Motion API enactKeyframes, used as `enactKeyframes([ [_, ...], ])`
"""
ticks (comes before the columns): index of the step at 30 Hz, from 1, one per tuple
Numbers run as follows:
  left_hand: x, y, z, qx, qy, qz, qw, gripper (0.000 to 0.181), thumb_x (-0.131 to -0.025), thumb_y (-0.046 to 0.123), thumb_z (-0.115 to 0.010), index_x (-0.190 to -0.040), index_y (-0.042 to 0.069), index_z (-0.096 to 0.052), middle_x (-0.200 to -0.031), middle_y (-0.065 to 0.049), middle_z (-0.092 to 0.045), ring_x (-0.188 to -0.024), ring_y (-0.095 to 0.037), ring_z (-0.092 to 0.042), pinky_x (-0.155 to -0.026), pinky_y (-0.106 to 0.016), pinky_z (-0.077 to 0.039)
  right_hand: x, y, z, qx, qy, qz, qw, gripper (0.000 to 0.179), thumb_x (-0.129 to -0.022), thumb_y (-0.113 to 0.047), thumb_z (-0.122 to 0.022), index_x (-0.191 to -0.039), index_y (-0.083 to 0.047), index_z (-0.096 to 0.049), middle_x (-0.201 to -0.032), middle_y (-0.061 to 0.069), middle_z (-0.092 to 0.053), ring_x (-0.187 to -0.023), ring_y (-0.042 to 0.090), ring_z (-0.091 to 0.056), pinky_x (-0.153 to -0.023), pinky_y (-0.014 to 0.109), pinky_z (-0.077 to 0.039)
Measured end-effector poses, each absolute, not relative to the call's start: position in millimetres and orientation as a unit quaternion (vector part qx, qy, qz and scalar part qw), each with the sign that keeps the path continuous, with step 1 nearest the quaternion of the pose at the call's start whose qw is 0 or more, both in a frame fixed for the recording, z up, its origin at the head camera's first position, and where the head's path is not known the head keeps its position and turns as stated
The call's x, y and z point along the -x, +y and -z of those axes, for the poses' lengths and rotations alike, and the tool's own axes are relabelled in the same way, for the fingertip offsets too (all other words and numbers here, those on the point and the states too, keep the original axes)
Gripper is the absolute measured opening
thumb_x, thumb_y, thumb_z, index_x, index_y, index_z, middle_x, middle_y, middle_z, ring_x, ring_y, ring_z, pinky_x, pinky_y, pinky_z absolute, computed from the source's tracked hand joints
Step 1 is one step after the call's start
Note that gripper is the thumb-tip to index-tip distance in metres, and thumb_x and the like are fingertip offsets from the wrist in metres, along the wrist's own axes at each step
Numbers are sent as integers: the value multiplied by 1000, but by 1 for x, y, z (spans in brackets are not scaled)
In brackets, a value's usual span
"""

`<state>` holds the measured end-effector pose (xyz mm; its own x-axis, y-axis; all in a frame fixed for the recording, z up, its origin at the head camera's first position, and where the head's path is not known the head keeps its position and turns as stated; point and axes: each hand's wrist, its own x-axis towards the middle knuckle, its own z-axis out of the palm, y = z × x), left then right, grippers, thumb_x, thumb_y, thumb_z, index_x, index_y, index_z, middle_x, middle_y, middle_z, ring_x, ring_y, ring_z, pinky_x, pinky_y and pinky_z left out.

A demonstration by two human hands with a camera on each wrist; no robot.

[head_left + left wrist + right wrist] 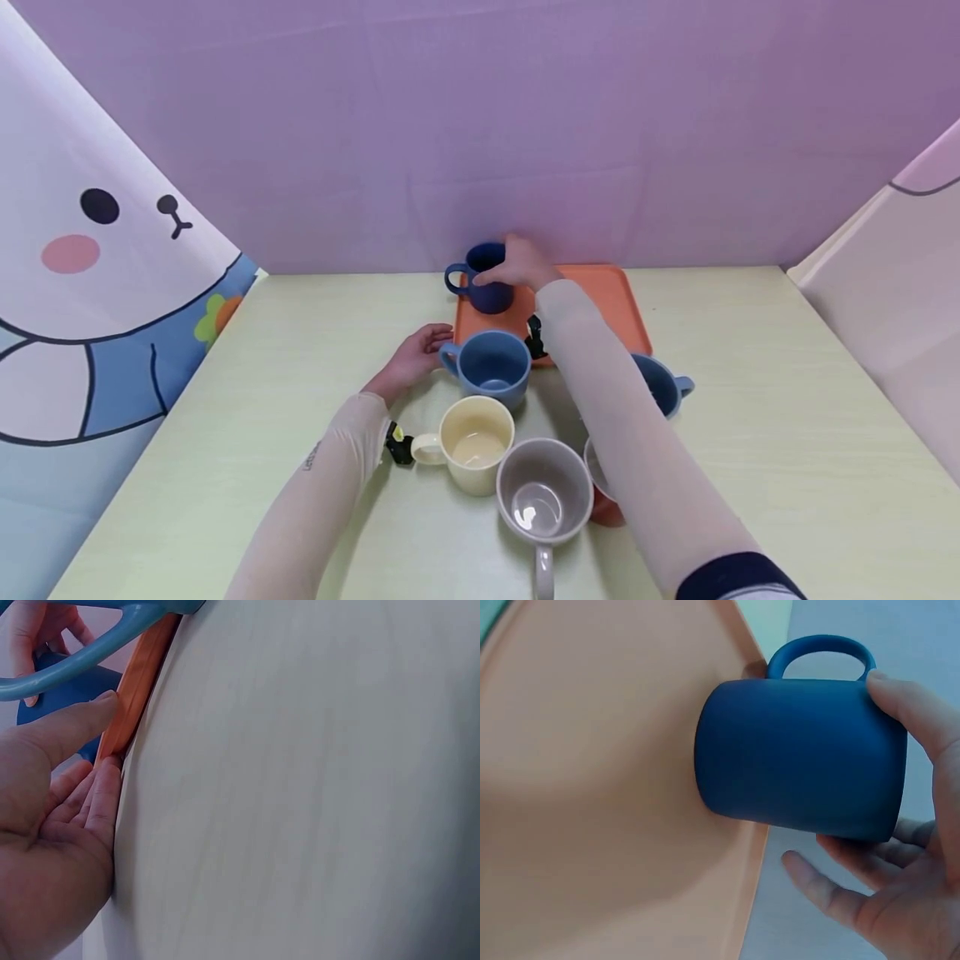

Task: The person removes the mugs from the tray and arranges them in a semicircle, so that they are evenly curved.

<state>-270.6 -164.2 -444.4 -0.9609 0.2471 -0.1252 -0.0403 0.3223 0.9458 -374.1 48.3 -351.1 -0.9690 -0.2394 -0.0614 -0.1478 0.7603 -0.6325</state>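
My right hand [522, 265] grips a dark blue mug [491, 298] near its rim, thumb on the near side and other fingers around the far side. The mug is upright at the back left corner of an orange tray [611, 308], its handle pointing left. In the right wrist view, the mug's base [709, 750] is against or just over the tray; I cannot tell which. My left hand [416, 354] rests at the tray's left edge. Thumb and fairly straight fingertips touch the orange rim [139, 682] in the left wrist view.
In front of the tray stand a light blue mug [495, 367], a cream mug [472, 471] and a large grey mug [543, 500]. My right forearm partly hides a red mug [607, 512] and another blue mug [663, 387]. A purple cloth wall [480, 125] rises behind the table.
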Motion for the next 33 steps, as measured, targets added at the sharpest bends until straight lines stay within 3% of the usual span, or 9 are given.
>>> enactKeyframes([
  [8,274,-160,447,-79,798,-586,120,54,-94,-12,-57,-144,-9,-38,-143,-28,-47,-132,-39,-47,-110,-43,-42,370,58,341,94,946,304,59,77,-71,-43,-88,-124,-2,-50,-115,12,-55,-104,27,-53,-88,41,-53],
  [20,276,-160,445,-80,804,-577,119,55,-95,-8,-57,-145,-9,-37,-144,-28,-46,-133,-39,-46,-111,-44,-39,364,88,315,126,935,327,50,104,-72,-38,-88,-151,-2,-30,-148,18,-41,-134,34,-40,-106,49,-43],
  [33,277,-160,443,-83,805,-575,123,55,-96,-4,-58,-146,-8,-36,-145,-27,-46,-134,-39,-45,-112,-45,-39,348,110,293,156,949,269,56,93,-71,-49,-85,-140,-3,-42,-141,17,-46,-126,34,-46,-100,50,-47],
])
